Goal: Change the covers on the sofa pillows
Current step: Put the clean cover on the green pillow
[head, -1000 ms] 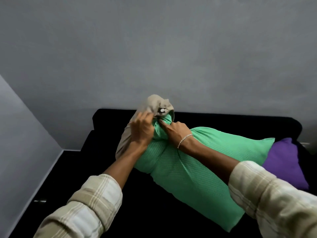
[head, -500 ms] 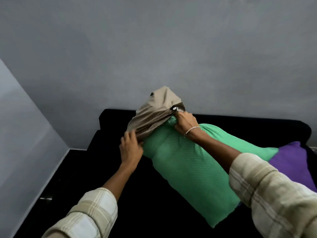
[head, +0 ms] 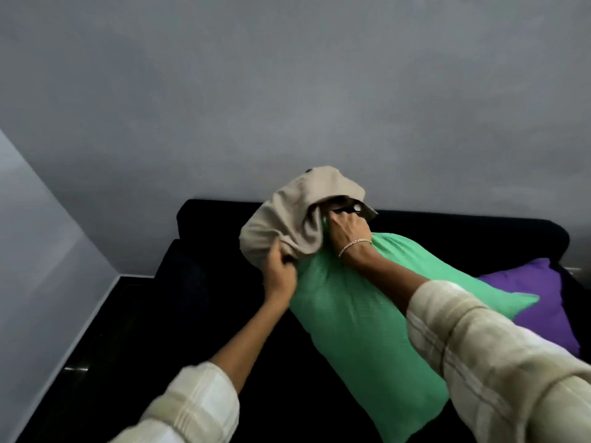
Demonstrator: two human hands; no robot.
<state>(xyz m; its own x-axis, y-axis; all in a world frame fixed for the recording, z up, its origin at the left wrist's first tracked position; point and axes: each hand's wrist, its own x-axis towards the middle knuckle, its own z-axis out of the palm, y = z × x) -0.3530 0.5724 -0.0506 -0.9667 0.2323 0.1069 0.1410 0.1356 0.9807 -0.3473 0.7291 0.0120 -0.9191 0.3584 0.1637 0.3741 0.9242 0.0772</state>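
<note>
Stretching away from you on the black sofa (head: 192, 314), the green pillow (head: 367, 330) runs its long axis from near right to far left. Its far end sits inside the beige cover (head: 287, 215). Your left hand (head: 279, 276), arm extended, pinches the cover's bunched lower edge. Your right hand (head: 347, 231), wrist bent, grips the cover's opening. A purple pillow (head: 537, 292) lies just beside the green one on the right.

The long pillow (head: 367, 321) lies on the sofa (head: 447, 231), its far end inside the cover (head: 287, 219); a second pillow (head: 540, 302) lies to its right, partly behind it.
</note>
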